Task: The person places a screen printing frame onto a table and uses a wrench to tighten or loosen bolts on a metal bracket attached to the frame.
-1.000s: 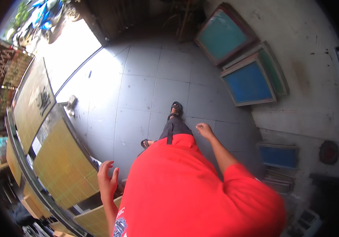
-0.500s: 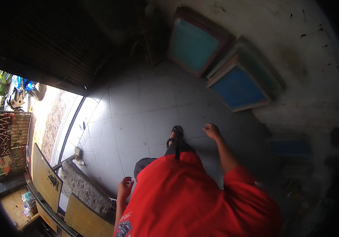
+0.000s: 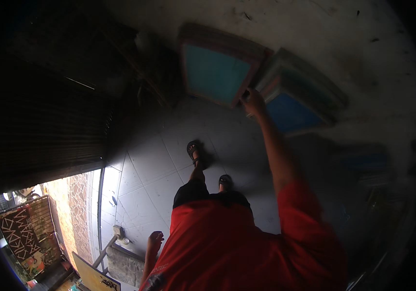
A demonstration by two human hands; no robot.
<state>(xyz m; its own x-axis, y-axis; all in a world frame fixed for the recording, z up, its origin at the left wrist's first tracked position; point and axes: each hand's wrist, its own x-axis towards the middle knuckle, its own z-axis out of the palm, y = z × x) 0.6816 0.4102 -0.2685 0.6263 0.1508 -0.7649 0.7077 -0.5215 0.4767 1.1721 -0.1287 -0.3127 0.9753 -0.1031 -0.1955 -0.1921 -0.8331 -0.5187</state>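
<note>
My right hand (image 3: 253,103) reaches forward to the lower right edge of a teal framed screen (image 3: 215,72). Its dark fingers overlap the frame there, blurred, and I cannot tell whether they grip it. Just right of that hand leans a blue framed screen (image 3: 293,114), partly behind my forearm, with several more frames stacked behind it against the wall. Low at my left side hangs my left hand (image 3: 155,240), fingers loosely curled and apart, with nothing visible in it.
Grey floor tiles (image 3: 154,174) lie under my sandalled feet. A dark ribbed shutter (image 3: 43,131) stands left, with a bright doorway below it. At lower left are a yellowish board (image 3: 89,269) and a grey padded bench (image 3: 125,266). Another blue panel (image 3: 363,161) sits in shadow at right.
My right hand has moved forward from beside my body to the teal screen's edge. I have stepped forward and turned, so the doorway sits lower. My left hand stays low.
</note>
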